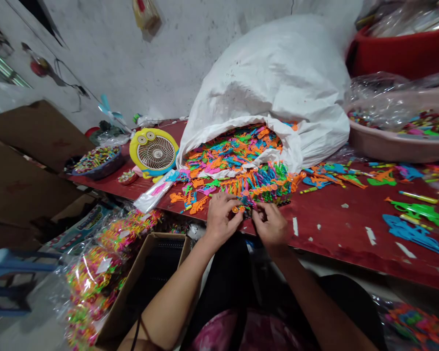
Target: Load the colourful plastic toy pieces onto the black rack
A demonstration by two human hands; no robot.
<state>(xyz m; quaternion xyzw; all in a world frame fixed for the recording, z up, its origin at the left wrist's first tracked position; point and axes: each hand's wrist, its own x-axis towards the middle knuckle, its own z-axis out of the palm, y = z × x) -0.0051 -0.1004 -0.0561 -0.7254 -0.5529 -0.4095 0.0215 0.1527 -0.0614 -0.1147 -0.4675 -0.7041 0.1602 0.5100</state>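
My left hand [221, 214] is closed at the front edge of the red table, thumb and fingers pinching a small plastic piece with round orange ends [237, 209]. Just beside it, my right hand [272, 226] has its thumb and forefinger pressed together; what lies between them is too small to make out. Right behind both hands stands a dense row of colourful plastic pieces [263, 189], some with round orange discs. Loose orange, pink, blue and green toy pieces [197, 204] lie left of the row.
A large white sack [274, 73] spills toy pieces onto the red table [325, 219]. A yellow fan [155, 152] and a bowl [98, 161] stand left. A pink basin [402, 141] sits right. Below are an open carton [185, 243] and bagged pieces [95, 273].
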